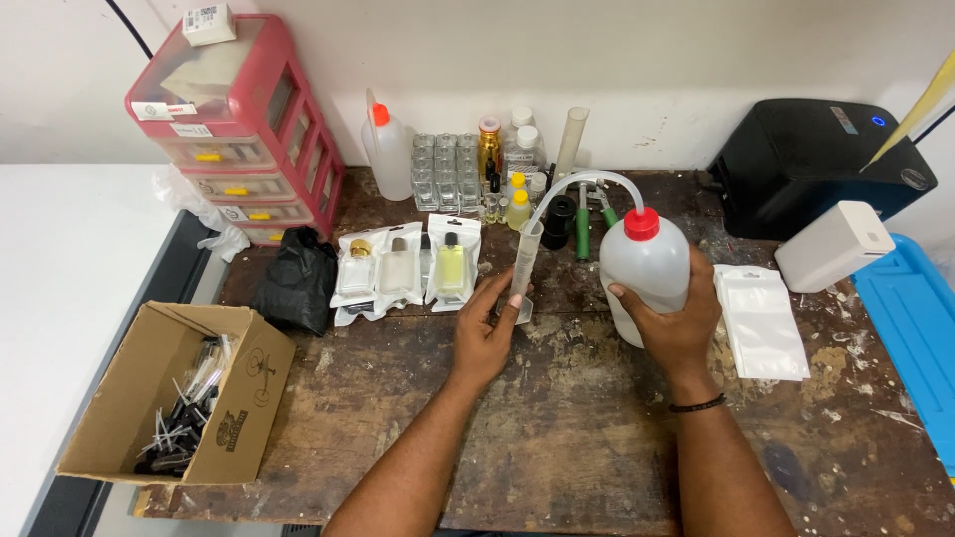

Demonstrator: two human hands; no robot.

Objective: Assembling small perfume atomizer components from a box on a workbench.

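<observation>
My right hand grips a white plastic wash bottle with a red cap, standing on the worn wooden table. A clear bent tube arches from its cap down into a small clear measuring cylinder. My left hand holds that cylinder upright near its base. Just left of it lie plastic pouches with small perfume bottles, one holding yellow liquid.
A red drawer unit stands back left, and a cardboard box of sprayer parts sits front left. Small glass bottles and another wash bottle line the wall. A black machine, white box, empty pouches and a blue tray are on the right.
</observation>
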